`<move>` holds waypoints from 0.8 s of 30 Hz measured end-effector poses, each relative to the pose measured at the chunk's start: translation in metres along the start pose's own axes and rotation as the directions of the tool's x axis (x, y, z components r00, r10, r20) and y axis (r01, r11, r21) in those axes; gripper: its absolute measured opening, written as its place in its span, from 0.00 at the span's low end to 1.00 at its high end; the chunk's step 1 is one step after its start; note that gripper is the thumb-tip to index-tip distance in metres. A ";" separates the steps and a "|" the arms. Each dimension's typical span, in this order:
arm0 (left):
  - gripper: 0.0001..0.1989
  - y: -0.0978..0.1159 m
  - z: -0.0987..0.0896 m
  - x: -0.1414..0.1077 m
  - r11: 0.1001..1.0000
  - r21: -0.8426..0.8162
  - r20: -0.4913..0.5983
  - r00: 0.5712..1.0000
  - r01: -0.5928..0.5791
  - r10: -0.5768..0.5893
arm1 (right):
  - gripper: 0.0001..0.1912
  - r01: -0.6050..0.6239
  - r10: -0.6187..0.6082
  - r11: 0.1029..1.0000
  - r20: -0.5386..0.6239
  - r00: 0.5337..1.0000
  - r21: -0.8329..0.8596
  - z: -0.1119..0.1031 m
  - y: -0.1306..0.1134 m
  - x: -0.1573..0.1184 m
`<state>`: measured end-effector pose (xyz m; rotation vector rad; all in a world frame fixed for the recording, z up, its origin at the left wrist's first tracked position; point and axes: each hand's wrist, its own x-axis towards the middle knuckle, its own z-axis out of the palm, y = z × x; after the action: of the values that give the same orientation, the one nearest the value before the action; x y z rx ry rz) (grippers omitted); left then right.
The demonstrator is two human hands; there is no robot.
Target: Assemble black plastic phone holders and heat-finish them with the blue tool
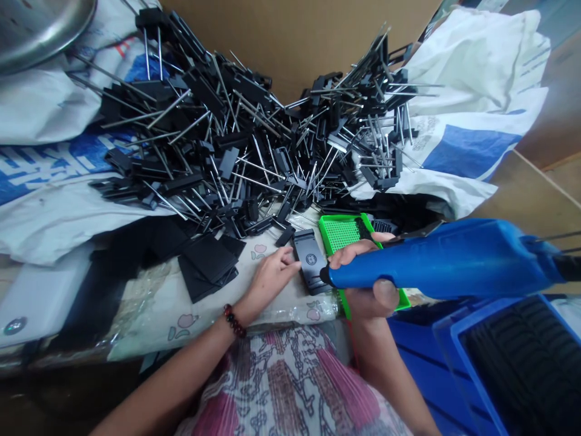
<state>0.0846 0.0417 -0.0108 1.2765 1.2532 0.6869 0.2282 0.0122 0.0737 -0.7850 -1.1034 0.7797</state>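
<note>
Your right hand (368, 284) is clenched tight around a blue power tool (436, 260); your thumb lies on one side of it and your other fingers curl over the top; the tool's black tip is right at a black plastic piece (310, 261); that piece lies flat on the table cover (313, 313), between your two hands; it has a small round mark on it; your left hand (271, 280) is just beside it, and its fingers (285, 257) touch its edge; it is hard to tell if they really grip it or only rest on it; a bead bracelet (234, 321) sits on your left wrist; just past the piece is a green tray (338, 235) with lots of small holes, and your right hand is over part of it; a big pile of black parts with metal pins (218, 139) lies past your hands, on white bags (472, 72) with blue print; a stack of flat black pieces (207, 266) lies to the left of your left hand; a blue crate (499, 363) sits at your right; a steel bowl (36, 24) is at the far left, and a brown cardboard wall (290, 42) stands behind the pile.
</note>
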 end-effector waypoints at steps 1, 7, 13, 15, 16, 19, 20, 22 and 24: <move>0.20 0.003 -0.001 0.006 0.992 -0.059 0.039 0.994 0.108 -0.106 | 0.23 0.001 -0.001 1.000 -0.003 1.000 -0.001 -0.001 0.000 0.000; 0.14 0.015 0.007 0.030 0.934 -0.193 0.174 0.948 0.300 -0.268 | 0.26 -0.008 0.007 0.999 -0.018 1.000 -0.032 -0.005 0.000 -0.002; 0.09 0.012 0.017 0.019 0.894 -0.328 0.121 0.953 0.304 -0.279 | 0.25 -0.009 0.009 1.000 -0.023 1.000 -0.028 -0.010 -0.001 -0.005; 0.09 0.012 0.017 0.014 0.883 -0.362 0.114 0.954 0.299 -0.276 | 0.25 -0.005 0.004 1.000 -0.010 1.000 -0.022 -0.012 0.001 -0.006; 0.10 0.012 0.017 0.012 0.879 -0.372 0.115 0.954 0.299 -0.276 | 0.24 -0.001 0.001 1.000 -0.001 1.000 -0.017 -0.012 0.002 -0.007; 0.13 0.013 0.015 0.011 0.872 -0.386 0.119 0.954 0.301 -0.276 | 0.23 0.014 -0.014 1.000 0.021 1.000 -0.001 -0.014 0.006 -0.009; 0.13 0.013 0.015 0.012 0.871 -0.389 0.118 0.954 0.299 -0.275 | 0.23 0.014 -0.015 1.000 0.028 1.000 0.004 -0.015 0.007 -0.009; 0.14 0.013 0.015 0.012 0.871 -0.396 0.111 0.957 0.291 -0.269 | 0.23 0.004 -0.004 1.000 0.038 0.999 0.010 -0.015 0.008 -0.010; 0.14 0.012 0.016 0.012 0.871 -0.403 0.102 0.960 0.281 -0.262 | 0.23 -0.001 0.000 1.000 0.044 0.999 0.011 -0.015 0.008 -0.010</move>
<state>0.1052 0.0508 -0.0058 0.7431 1.1452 0.6708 0.2387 0.0056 0.0584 -0.7617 -1.1367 0.8060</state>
